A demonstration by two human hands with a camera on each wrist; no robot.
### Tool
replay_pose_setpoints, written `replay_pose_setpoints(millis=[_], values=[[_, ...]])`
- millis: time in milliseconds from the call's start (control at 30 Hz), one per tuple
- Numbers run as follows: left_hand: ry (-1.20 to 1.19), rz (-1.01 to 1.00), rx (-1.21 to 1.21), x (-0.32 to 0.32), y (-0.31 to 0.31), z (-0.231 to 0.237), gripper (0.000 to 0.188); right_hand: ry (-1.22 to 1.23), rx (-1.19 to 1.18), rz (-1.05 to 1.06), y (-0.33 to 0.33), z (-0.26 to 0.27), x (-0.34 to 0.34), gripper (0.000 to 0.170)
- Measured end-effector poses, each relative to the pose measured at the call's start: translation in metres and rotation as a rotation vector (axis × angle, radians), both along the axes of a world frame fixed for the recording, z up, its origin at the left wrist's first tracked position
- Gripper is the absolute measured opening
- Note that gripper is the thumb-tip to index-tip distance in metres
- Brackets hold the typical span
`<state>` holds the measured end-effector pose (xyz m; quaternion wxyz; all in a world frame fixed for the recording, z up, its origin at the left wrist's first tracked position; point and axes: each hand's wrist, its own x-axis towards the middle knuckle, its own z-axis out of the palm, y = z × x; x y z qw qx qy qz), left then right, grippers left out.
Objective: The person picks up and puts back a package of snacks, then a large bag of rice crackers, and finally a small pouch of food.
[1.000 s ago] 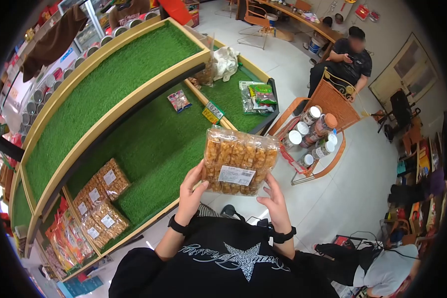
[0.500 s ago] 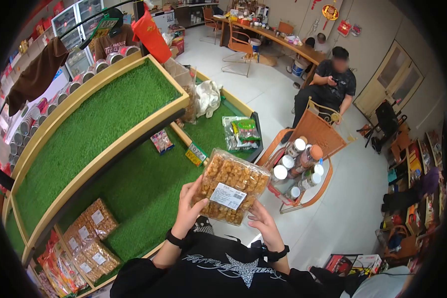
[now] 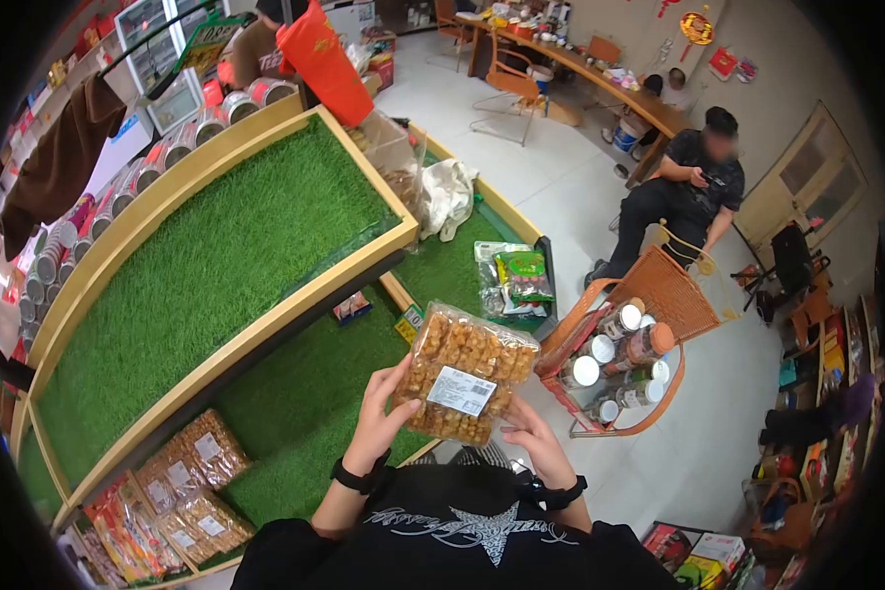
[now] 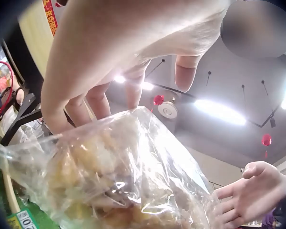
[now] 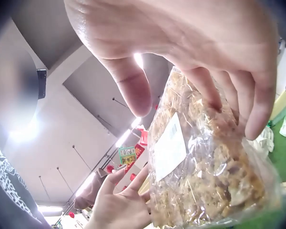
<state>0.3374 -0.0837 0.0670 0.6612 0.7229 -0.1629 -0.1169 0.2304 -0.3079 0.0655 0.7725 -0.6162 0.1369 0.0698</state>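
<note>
A clear-wrapped pack of golden-brown snack blocks with a white printed label is held up in front of the chest, tilted. My left hand holds its left edge, thumb toward the label side and fingers behind. At the lower right edge, my right hand supports it on extended fingers, the thumb standing apart. In the right wrist view, the right fingers reach behind the wrapping. The left wrist view shows the left fingers along the pack's upper edge.
A turf-lined display stand curves along the left, with similar snack packs on its lower level. Lidded jars fill a basket beside a wicker chair at the right. Beyond it a seated person holds a phone.
The pack has tipped back and lowered slightly, its label facing up more; both hands keep their places on it. The head view has shifted, showing more of the stand's upper shelf.
</note>
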Motion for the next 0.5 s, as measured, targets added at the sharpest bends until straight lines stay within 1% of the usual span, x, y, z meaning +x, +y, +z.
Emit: replay_pose_setpoints(millis=[133, 200, 267, 433, 500], values=[[0.055, 0.073, 0.06, 0.005, -0.002, -0.01, 0.06, 0.076, 0.062, 0.082, -0.007, 0.001, 0.025, 0.062], [0.036, 0.103, 0.117, 0.01, -0.007, -0.016, 0.061, 0.117, 0.097, 0.126, -0.015, -0.004, 0.041, 0.064], [0.036, 0.141, 0.134, 0.017, -0.017, -0.02, 0.062, 0.122, 0.079, 0.172, -0.028, -0.014, 0.063, 0.064], [0.015, 0.243, 0.204, 0.042, -0.056, -0.029, 0.064, 0.133, 0.036, 0.299, -0.074, -0.035, 0.12, 0.062], [0.043, 0.271, 0.198, 0.056, -0.079, -0.028, 0.065, 0.144, 0.069, 0.304, -0.095, -0.046, 0.143, 0.062]])
